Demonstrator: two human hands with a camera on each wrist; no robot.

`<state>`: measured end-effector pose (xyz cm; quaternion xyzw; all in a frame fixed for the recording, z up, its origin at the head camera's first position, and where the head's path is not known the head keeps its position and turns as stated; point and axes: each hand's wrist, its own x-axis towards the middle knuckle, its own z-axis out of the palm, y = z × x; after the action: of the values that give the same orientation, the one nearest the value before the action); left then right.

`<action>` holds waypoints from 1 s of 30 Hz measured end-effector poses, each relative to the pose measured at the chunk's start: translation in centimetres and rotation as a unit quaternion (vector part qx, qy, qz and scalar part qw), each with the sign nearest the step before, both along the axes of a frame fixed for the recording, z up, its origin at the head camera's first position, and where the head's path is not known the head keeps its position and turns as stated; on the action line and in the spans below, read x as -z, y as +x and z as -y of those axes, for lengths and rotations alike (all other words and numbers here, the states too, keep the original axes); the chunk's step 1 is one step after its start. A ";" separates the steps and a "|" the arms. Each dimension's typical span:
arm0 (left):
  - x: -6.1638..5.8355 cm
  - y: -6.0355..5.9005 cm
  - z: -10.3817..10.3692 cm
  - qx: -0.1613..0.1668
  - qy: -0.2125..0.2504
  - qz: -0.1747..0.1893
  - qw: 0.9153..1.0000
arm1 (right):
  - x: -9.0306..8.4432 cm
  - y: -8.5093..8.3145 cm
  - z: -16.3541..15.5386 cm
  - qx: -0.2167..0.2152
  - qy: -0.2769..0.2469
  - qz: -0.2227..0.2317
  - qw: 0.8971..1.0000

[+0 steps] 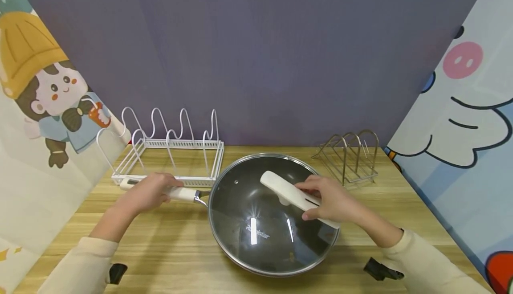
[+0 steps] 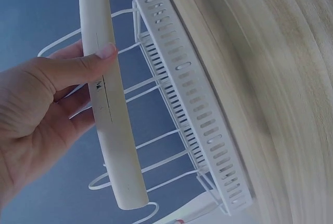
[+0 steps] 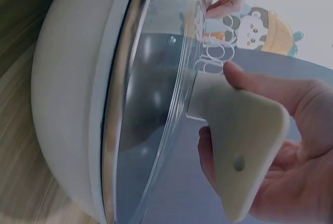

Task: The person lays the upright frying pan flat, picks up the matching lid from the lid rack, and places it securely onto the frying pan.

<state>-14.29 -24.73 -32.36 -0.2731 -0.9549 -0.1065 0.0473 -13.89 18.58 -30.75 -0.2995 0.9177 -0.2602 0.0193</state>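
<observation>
In the head view, a wok with a white outside (image 3: 65, 99) sits on the wooden table under a clear glass lid (image 1: 248, 200) with a metal rim. My left hand (image 1: 150, 190) grips the wok's long cream handle (image 1: 182, 194), which points left; in the left wrist view the thumb lies across the handle and the fingers are behind it. On the lid's right side, my right hand (image 1: 332, 199) holds the long white lid knob (image 1: 280, 188), with thumb and fingers on opposite sides. The lid covers the wok's opening, and through the glass the inside looks dark.
A white wire rack (image 1: 204, 181) with tall loops stands behind the wok handle at the left. At the back right is a smaller gold-coloured wire rack (image 1: 344, 165). A dark grey wall (image 1: 256, 62) rises behind the table, with cartoon-printed panels on both sides.
</observation>
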 end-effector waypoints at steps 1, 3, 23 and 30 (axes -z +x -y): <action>-0.1 0.0 0.0 -0.001 0.001 0.001 1.000 | 0.0 -0.1 -0.1 -0.003 -0.003 0.002 1.000; -0.1 0.0 -0.1 -0.001 0.000 0.002 1.000 | 0.0 -0.4 -0.3 -0.011 -0.007 0.008 1.000; 0.0 -0.1 0.2 -0.014 -0.002 0.001 1.000 | 0.0 -2.7 -1.1 -0.045 -0.007 0.032 0.998; 0.2 -0.1 0.2 -0.019 -0.001 -0.004 1.000 | -0.2 -3.0 -1.2 -0.030 -0.008 0.049 0.998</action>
<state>-14.40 -24.95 -32.58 -0.2552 -0.9599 -0.1035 0.0532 -16.89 19.78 -30.57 -0.3142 0.9041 -0.2813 0.0698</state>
